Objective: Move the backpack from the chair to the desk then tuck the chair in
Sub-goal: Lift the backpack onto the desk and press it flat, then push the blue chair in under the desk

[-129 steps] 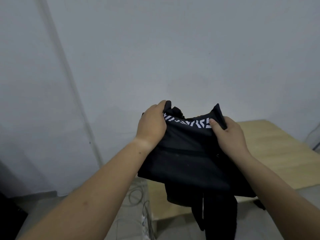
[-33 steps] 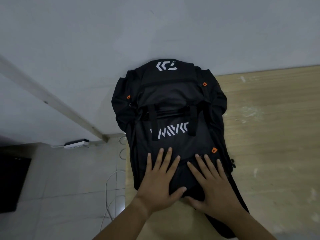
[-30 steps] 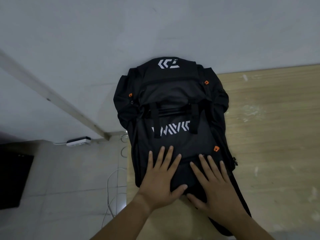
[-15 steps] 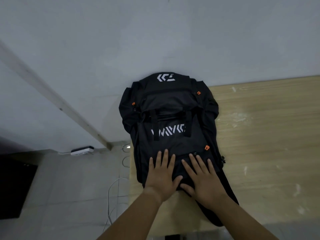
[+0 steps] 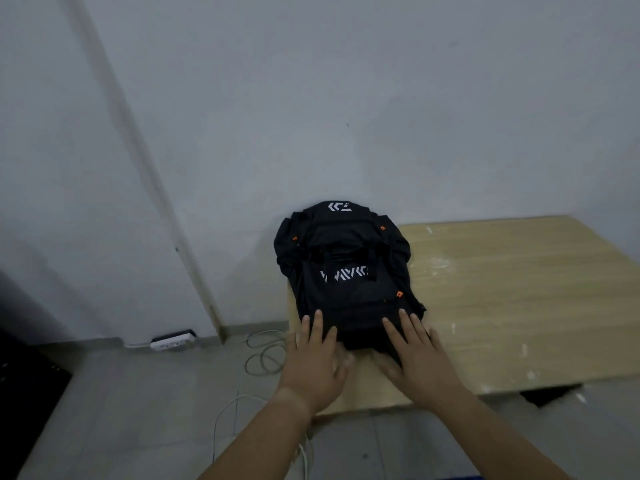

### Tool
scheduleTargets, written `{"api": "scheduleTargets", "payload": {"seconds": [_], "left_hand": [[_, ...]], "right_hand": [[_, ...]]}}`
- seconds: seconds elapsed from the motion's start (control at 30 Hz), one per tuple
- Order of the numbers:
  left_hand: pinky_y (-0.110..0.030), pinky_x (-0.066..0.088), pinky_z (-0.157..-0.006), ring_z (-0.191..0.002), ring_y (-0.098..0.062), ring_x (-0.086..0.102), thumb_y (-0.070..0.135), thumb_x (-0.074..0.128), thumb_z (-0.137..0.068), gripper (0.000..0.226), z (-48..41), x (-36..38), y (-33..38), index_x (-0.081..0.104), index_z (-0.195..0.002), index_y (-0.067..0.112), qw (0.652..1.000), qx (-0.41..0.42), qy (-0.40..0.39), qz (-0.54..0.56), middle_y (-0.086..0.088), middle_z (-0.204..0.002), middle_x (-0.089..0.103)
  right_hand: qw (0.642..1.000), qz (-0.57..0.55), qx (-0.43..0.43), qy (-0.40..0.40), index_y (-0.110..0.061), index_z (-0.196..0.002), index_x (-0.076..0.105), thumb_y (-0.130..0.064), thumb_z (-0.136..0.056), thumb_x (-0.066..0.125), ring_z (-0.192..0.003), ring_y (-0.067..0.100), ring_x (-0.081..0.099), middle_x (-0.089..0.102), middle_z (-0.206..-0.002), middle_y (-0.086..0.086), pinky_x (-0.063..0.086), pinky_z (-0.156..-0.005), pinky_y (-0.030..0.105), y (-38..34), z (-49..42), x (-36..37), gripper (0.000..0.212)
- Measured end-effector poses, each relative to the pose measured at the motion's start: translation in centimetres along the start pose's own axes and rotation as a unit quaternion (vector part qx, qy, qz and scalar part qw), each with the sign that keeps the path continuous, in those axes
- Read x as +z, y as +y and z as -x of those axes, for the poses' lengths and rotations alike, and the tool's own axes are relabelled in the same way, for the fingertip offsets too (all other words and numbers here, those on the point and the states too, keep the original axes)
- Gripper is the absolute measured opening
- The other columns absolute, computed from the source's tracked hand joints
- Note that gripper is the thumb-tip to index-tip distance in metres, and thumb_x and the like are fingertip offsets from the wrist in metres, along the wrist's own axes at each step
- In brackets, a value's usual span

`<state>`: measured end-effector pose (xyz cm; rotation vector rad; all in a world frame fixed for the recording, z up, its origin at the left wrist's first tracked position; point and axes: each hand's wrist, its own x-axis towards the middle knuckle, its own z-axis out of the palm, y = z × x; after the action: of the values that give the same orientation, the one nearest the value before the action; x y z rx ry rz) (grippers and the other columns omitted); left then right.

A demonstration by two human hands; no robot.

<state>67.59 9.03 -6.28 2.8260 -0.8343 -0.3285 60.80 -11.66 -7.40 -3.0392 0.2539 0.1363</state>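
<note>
The black backpack (image 5: 349, 271), with white chevron marks and small orange tabs, lies flat on the left end of the light wooden desk (image 5: 512, 306). Its top end rests against the grey wall. My left hand (image 5: 317, 358) lies flat with fingers spread at the backpack's near left corner, fingertips on the fabric. My right hand (image 5: 420, 358) lies flat on the near right corner, fingers also spread. Neither hand grips anything. I cannot make out the chair.
A white power strip (image 5: 172, 340) and loose cables (image 5: 263, 355) lie on the grey floor left of the desk. A dark object (image 5: 20, 393) stands at the far left. A dark shape (image 5: 550, 393) shows under the desk's near edge.
The backpack went from held in the air to lying on the desk. Over the last second my view has drawn back and my hands have slid apart to its near corners.
</note>
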Motion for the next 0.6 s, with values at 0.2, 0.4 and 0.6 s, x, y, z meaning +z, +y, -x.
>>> {"api": "scheduleTargets", "payload": {"seconds": [0.2, 0.4, 0.6], "left_hand": [[-0.051, 0.004, -0.125, -0.154, -0.034, -0.006, 0.052, 0.036, -0.099, 0.070, 10.7, -2.4, 0.5, 0.014, -0.158, 0.021, 0.999, 0.021, 0.042, -0.009, -0.010, -0.167, -0.011], [-0.053, 0.007, -0.124, -0.154, -0.032, -0.003, 0.051, 0.040, -0.097, 0.070, 17.9, -2.6, 3.9, 0.019, -0.157, 0.021, 0.997, 0.050, 0.055, -0.002, -0.010, -0.167, -0.006], [-0.053, 0.010, -0.124, -0.153, -0.031, 0.010, 0.043, 0.048, -0.094, 0.063, 23.1, -1.5, 7.6, 0.032, -0.151, 0.021, 0.998, 0.044, 0.045, 0.015, -0.008, -0.165, 0.016]], "right_hand": [[1.000, -0.004, 0.021, 0.009, -0.030, -0.154, -0.006, -0.061, -0.094, 0.040, -0.149, 0.027, -0.011, -0.013, -0.163, 0.009, 0.005, -0.120, 0.049, -4.8, 9.3, -2.2, 0.082], [1.000, -0.014, 0.014, 0.012, -0.027, -0.154, -0.003, -0.058, -0.093, 0.045, -0.149, 0.028, -0.012, -0.013, -0.163, 0.010, 0.004, -0.120, 0.052, -7.2, 17.7, -3.7, 0.084], [1.000, 0.001, 0.025, 0.004, -0.027, -0.154, -0.004, -0.057, -0.094, 0.047, -0.149, 0.030, -0.011, -0.012, -0.163, 0.011, 0.006, -0.120, 0.053, -4.2, 25.6, -4.7, 0.084]]}}
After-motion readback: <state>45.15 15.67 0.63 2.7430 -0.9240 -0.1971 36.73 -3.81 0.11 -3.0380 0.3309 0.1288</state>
